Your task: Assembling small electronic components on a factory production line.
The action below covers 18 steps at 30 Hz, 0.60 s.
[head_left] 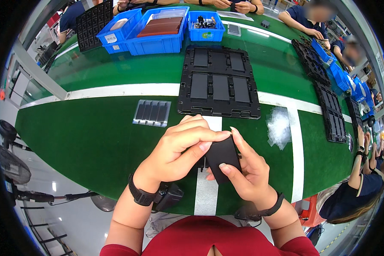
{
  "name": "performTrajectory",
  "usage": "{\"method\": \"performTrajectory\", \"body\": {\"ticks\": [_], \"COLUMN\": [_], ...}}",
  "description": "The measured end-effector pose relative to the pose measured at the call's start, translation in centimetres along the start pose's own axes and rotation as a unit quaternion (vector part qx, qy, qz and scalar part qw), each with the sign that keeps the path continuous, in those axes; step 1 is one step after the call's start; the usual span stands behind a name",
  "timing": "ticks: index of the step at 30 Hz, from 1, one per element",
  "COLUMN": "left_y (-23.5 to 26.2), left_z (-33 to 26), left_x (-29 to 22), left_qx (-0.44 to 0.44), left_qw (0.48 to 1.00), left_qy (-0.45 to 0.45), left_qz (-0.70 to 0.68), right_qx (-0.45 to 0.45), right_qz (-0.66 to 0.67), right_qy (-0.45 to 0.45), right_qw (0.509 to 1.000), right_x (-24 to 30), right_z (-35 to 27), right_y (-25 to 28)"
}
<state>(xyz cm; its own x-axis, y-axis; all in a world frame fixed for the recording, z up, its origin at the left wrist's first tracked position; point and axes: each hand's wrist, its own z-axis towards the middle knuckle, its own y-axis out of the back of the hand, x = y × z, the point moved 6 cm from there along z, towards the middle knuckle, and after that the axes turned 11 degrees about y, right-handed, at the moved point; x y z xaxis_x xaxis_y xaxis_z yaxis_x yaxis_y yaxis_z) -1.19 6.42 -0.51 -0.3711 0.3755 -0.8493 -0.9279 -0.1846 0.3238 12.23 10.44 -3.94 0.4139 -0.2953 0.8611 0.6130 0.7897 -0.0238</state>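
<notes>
I see my left hand and my right hand meeting over the near part of the green tabletop, both closed on a small flat black panel. The right hand cradles it from below and the side, thumb across its lower edge, forefinger up along its right edge. The left hand comes over the top, fingers curled, thumb tip pressing its upper left corner. The panel is tilted and held above the white stripe that runs toward me, clear of the surface.

Just beyond my fingers sits a black tray with flat dark pieces in its pockets; its near edge lies close to my left knuckles. To its left, near but apart, rests a small clear ribbed tray. To the right of the hands lies a crumpled clear film. The green stretch left of my left hand is the widest open room. Farther back stand blue bins, and along the right edge more black trays, where other people's arms work.
</notes>
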Motion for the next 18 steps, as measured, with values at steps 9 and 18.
{"method": "performTrajectory", "body": {"ticks": [9,18], "left_y": [-0.24,-0.75], "left_z": [-0.13,-0.47], "left_x": [-0.16,0.42], "left_qx": [-0.025,-0.044], "left_qw": [0.998,0.994], "left_qy": [0.007,0.055], "left_qz": [0.05,-0.085], "right_qx": [-0.012,-0.004], "right_qz": [0.003,-0.065], "right_qy": [0.013,0.046], "right_qw": [1.0,0.997], "right_x": [-0.04,0.42], "right_z": [0.18,-0.16], "right_y": [-0.14,-0.05]}}
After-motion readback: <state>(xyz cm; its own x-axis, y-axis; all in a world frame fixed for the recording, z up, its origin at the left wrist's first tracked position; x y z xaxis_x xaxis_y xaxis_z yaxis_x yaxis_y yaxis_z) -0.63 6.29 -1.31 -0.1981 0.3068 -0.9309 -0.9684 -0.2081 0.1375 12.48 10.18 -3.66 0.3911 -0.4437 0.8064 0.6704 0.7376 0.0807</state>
